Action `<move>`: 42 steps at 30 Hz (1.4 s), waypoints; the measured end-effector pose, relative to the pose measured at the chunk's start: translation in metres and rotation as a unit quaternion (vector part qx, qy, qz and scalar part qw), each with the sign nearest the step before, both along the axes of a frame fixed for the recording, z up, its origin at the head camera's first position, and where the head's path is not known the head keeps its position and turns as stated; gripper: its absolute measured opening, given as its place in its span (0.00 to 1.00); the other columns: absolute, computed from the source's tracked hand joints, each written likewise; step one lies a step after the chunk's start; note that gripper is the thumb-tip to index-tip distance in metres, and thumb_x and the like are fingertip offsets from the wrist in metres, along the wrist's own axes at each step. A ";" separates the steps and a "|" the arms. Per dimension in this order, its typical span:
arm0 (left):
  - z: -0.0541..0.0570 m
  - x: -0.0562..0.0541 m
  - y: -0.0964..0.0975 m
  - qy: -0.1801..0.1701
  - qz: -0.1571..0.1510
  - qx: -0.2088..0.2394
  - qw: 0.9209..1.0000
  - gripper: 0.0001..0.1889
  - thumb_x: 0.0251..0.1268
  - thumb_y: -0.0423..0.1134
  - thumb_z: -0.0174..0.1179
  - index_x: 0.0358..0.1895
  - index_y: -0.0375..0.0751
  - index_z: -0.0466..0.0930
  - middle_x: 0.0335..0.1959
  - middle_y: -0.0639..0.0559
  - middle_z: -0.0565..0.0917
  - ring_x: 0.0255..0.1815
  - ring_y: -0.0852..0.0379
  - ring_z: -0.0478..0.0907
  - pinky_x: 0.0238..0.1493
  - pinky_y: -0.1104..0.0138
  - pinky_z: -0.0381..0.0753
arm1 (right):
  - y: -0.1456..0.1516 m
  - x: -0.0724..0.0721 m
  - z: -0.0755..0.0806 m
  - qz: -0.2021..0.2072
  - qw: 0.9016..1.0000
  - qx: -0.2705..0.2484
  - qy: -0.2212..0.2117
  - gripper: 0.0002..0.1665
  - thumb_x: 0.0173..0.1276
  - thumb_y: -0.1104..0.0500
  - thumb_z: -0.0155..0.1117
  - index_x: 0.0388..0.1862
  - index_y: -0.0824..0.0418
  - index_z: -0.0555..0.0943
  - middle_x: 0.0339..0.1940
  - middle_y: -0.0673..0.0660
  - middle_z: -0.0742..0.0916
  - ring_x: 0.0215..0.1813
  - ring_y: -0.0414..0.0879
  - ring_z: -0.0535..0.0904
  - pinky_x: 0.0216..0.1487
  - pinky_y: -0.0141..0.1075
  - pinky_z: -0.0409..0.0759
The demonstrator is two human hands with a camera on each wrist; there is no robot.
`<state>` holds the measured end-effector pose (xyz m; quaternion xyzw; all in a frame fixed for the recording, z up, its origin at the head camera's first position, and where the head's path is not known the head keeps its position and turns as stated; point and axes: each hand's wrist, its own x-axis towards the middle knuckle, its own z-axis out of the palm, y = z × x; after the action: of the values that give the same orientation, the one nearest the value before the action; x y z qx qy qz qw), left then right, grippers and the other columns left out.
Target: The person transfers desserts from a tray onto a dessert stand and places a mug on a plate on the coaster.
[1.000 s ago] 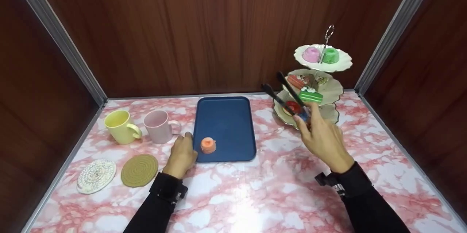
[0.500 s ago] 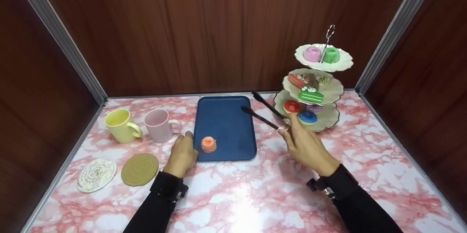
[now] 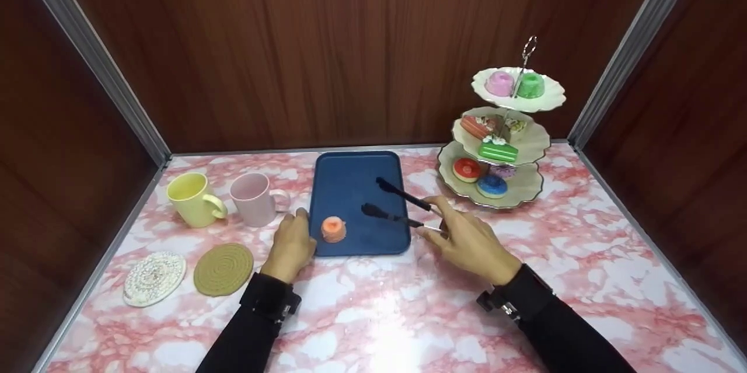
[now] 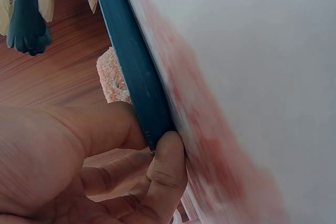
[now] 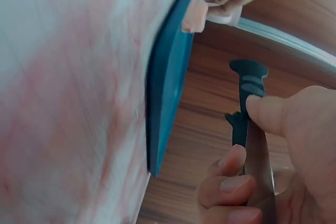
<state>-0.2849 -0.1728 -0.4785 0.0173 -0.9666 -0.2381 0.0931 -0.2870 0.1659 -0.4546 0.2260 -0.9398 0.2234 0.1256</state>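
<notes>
A blue tray [image 3: 356, 186] lies on the marbled table. On its near left part stands a small orange cake [image 3: 333, 229]. My left hand [image 3: 290, 247] pinches the tray's left edge near the front corner; in the left wrist view thumb and finger [image 4: 169, 161] meet at the blue rim. My right hand [image 3: 470, 241] grips metal tongs with black tips [image 3: 402, 218] at the tray's right side. Both tong arms stand apart over the tray, with nothing between them. In the right wrist view the thumb lies along the upper arm of the tongs [image 5: 257, 145].
A three-tier stand [image 3: 528, 186] at the back right bears toy cakes and donuts. At the left stand a yellow mug [image 3: 191, 201] and a pink mug [image 3: 254, 201]. Nearer lie a white coaster [image 3: 154, 279] and a tan coaster [image 3: 223, 269]. Wooden panels [image 3: 350, 52] wall the table.
My right hand has moved left and nearer with the tongs, from in front of the stand to over the tray's right side. The left hand stays at the tray edge.
</notes>
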 end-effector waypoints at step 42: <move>0.002 0.001 0.001 -0.017 0.000 0.011 1.000 0.24 0.46 0.28 0.59 0.52 0.32 0.68 0.43 0.34 0.74 0.44 0.39 0.76 0.48 0.52 0.76 | -0.057 -0.006 -0.020 0.026 0.998 0.045 -0.019 0.33 0.53 0.28 0.57 0.51 0.45 0.78 0.13 0.43 0.71 0.15 0.37 0.64 0.12 0.35 0.60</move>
<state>-0.2841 -0.1721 -0.4761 0.0224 -0.9654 -0.2483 0.0762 -0.2931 0.1085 -0.4751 0.2516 -0.9448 0.1885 0.0920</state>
